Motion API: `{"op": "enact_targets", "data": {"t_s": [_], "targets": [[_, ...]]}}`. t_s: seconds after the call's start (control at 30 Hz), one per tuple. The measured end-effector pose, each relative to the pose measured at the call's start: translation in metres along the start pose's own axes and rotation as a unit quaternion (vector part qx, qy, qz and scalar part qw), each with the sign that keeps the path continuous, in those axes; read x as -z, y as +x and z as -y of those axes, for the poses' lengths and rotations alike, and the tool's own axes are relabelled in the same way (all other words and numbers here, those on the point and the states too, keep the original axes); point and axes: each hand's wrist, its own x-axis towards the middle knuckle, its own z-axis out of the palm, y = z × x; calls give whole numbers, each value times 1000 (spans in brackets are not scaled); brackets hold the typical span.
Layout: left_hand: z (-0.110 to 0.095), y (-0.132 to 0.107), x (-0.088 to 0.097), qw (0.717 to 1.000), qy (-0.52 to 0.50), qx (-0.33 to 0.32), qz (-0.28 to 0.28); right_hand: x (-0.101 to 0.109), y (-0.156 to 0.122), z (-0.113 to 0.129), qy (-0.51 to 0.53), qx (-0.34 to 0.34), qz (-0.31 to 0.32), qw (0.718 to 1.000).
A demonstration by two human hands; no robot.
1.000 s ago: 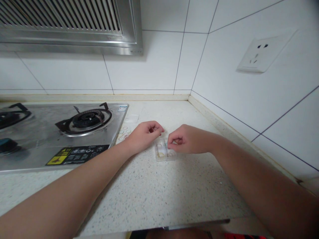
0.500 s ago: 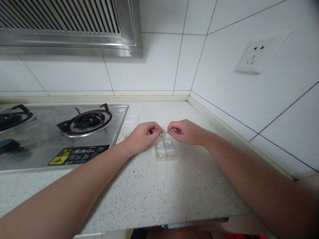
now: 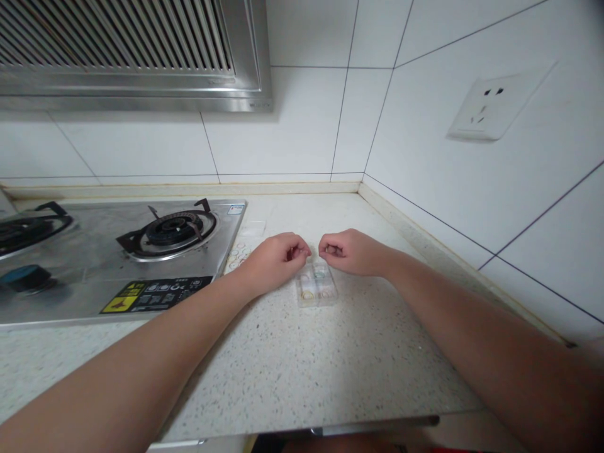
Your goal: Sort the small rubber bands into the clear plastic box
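Note:
A small clear compartment box [image 3: 318, 301] lies on the countertop, with several thin rings in its sections; a yellowish ring [image 3: 307, 295] is in the near left one. Over the box's far left part, my left hand [image 3: 278, 261] is closed in a pinch, thumb against fingers. Facing it across a narrow gap, my right hand [image 3: 352, 251] is curled closed above the far right part. Whatever either set of fingertips holds is too small to make out. Loose rings [image 3: 237, 253] in several colours lie on the counter left of my left hand, partly hidden by it.
A clear flat piece, perhaps a lid [image 3: 253, 228], lies behind the loose rings. The gas stove [image 3: 172, 229] borders the counter on the left, under a range hood [image 3: 141, 56]. Tiled walls meet at the back corner, with a socket [image 3: 500, 107] on the right wall.
The whole view has shifted slightly, moving the scene a little right and down. My left fingers have curled slightly more; both hands stay closed at the box.

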Motion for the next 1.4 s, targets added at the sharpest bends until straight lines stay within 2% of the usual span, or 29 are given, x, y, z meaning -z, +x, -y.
{"op": "enact_targets", "data": {"t_s": [1.4], "targets": [[2, -1, 3, 998, 58, 0, 32, 0, 1, 1, -29, -18, 46, 998]]}}
